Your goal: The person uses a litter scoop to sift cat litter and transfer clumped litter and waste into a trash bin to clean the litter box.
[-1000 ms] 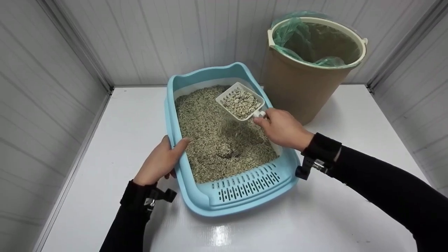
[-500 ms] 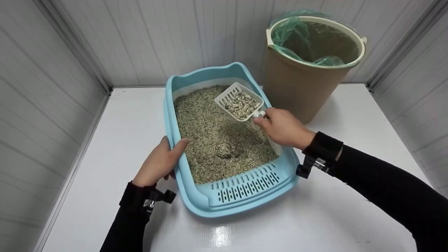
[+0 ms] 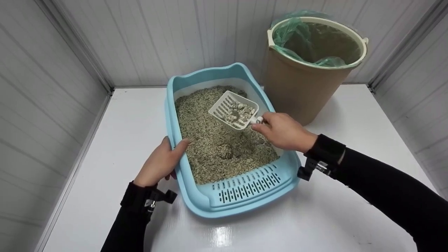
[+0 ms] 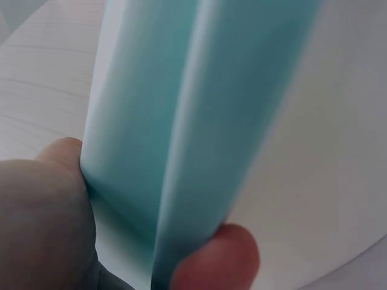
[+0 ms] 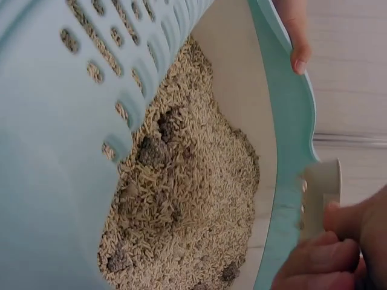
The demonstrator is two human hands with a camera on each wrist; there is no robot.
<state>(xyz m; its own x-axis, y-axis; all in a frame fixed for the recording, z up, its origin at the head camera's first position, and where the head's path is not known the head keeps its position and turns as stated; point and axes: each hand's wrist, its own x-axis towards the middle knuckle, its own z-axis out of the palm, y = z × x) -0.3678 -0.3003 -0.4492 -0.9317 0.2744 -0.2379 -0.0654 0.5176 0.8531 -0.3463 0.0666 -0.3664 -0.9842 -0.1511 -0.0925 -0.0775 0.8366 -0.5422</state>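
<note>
My right hand point(image 3: 283, 131) grips the short handle of a white slotted litter scoop point(image 3: 218, 108), held above the litter with pale clumps point(image 3: 241, 113) in its basket. Below it, a blue litter box point(image 3: 187, 175) is filled with grainy litter point(image 3: 199, 126). My left hand point(image 3: 159, 161) holds the box's left rim, thumb over the top and fingers beneath; the left wrist view shows the thumb point(image 4: 66, 151) and a fingertip point(image 4: 221, 260) on either side of the rim. Dark clumps point(image 5: 154, 151) lie in the litter in the right wrist view.
A brown bin point(image 3: 297, 91) lined with a green plastic bag point(image 3: 294, 33) stands behind the box to the right. White panel walls point(image 3: 154, 42) enclose the white table point(image 3: 119, 140) at the back and both sides. The box's slotted step point(image 3: 248, 185) faces me.
The scoop has dropped slightly and come a little toward me and to the left. Loose litter has fallen through its slots, leaving less in the basket. My left hand stays on the rim.
</note>
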